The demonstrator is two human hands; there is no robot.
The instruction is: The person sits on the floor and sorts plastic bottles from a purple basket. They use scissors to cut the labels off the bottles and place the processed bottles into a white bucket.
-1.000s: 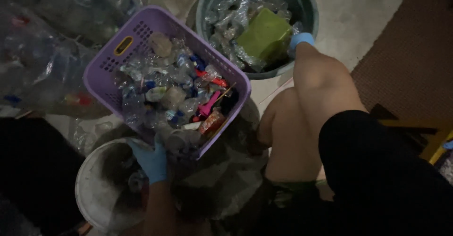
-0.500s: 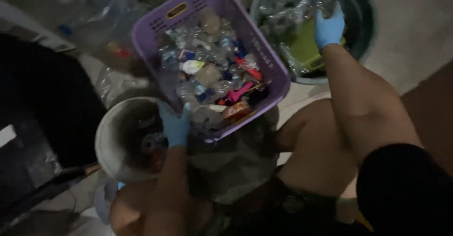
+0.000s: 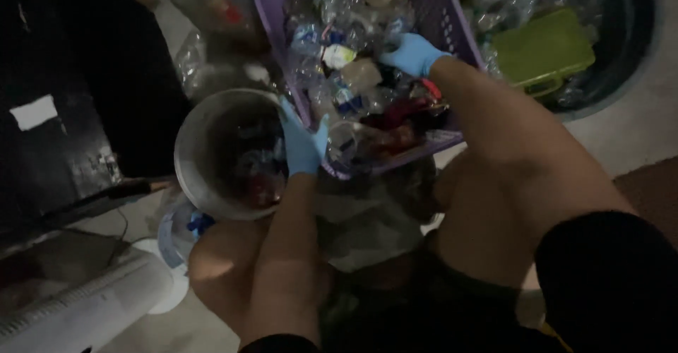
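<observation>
My right hand (image 3: 413, 53) has left the dark green tub (image 3: 635, 56) at upper right and now sits in the purple basket (image 3: 279, 14) at top centre, fingers curled over crushed bottles (image 3: 332, 78), grip unclear; my left hand (image 3: 302, 141) still clasps the basket's near rim beside the grey bucket (image 3: 191, 141), so sorting has shifted into the basket.

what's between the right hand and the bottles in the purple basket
Nothing visible: the right hand already rests on the crushed bottles inside the purple basket, while the left hand holds its near rim.
</observation>
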